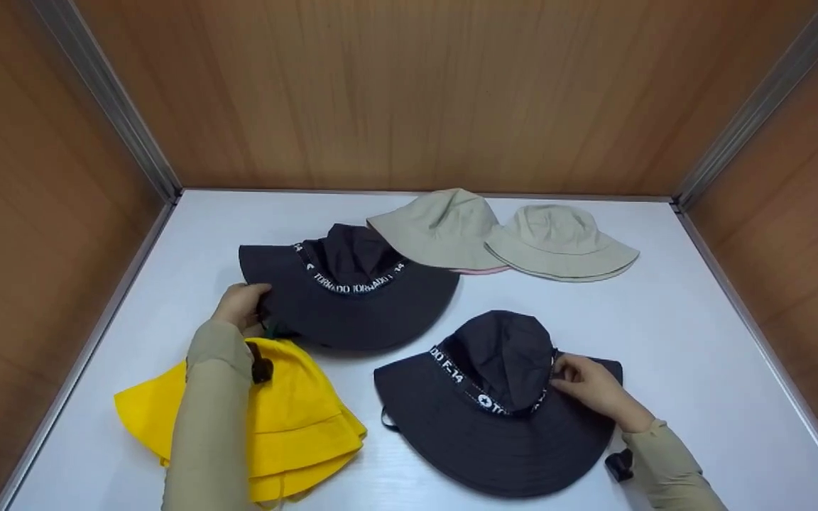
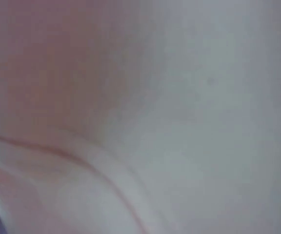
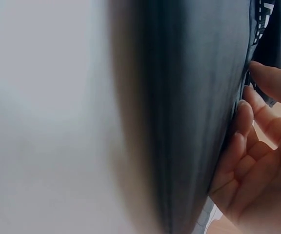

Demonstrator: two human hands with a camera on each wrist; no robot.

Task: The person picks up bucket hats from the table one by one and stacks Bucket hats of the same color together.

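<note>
Two black bucket hats with wide brims and white-lettered bands show in the head view. My left hand (image 1: 240, 306) grips the left brim edge of the farther black hat (image 1: 373, 319); its fingers are partly hidden under the brim. On the nearer black hat (image 1: 501, 454), my right hand (image 1: 590, 383) pinches the right side, by the band at the foot of the crown. The right wrist view has the thumb and fingers (image 3: 272, 87) at that band, with the dark brim (image 3: 194, 97) beside them. Only blurred skin and a pale surface fill the left wrist view.
Yellow hats (image 1: 302, 411) lie stacked at front left, partly under my left forearm. At the back are two beige bucket hats, the left one (image 1: 444, 227) touching the farther black hat and the right one (image 1: 558, 241) beside it. Wooden walls (image 1: 423, 92) enclose the white table (image 1: 693, 341).
</note>
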